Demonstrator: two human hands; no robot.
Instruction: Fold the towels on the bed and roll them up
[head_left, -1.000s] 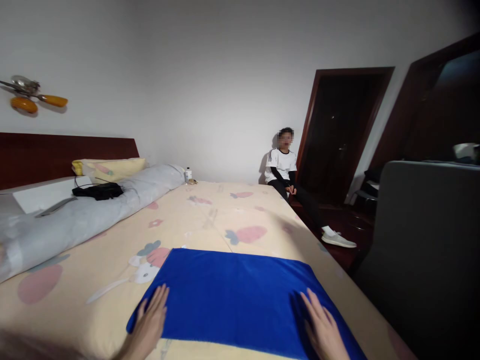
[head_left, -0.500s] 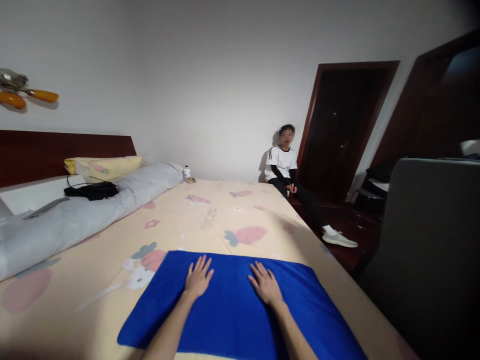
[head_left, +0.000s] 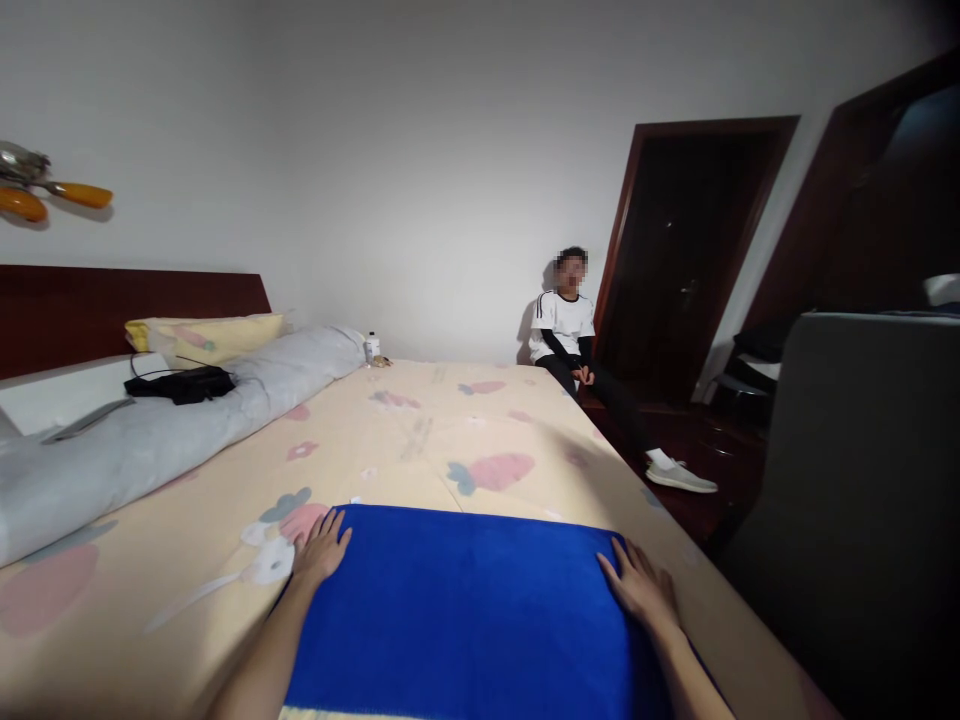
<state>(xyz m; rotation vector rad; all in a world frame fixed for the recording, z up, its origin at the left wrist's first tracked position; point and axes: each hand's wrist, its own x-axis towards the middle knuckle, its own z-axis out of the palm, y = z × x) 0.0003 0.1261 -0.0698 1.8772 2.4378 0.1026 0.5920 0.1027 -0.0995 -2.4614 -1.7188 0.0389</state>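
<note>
A plain blue cloth (head_left: pixel 469 610) lies spread on the bed, over a cream sheet (head_left: pixel 405 430) printed with pink strawberries. My left hand (head_left: pixel 321 548) rests at the cloth's far left corner, fingers stretched and a little apart. At the far right corner lies my right hand (head_left: pixel 643 585), also flat with its fingers extended. Neither hand grips anything. My forearms cover parts of the cloth's left and right edges.
A rolled grey quilt (head_left: pixel 225 400) runs along the left, with a black bag (head_left: pixel 184 384) on it. Beyond are a yellow pillow (head_left: pixel 210 340) and a small bottle (head_left: pixel 373 348). A person (head_left: pixel 562 325) sits by the bed's far right corner. A dark chair back (head_left: pixel 870 450) stands at right.
My hands have moved apart, from the middle of the cloth out to its left and right far corners. The cloth stays spread flat. The seated person has not visibly moved.
</note>
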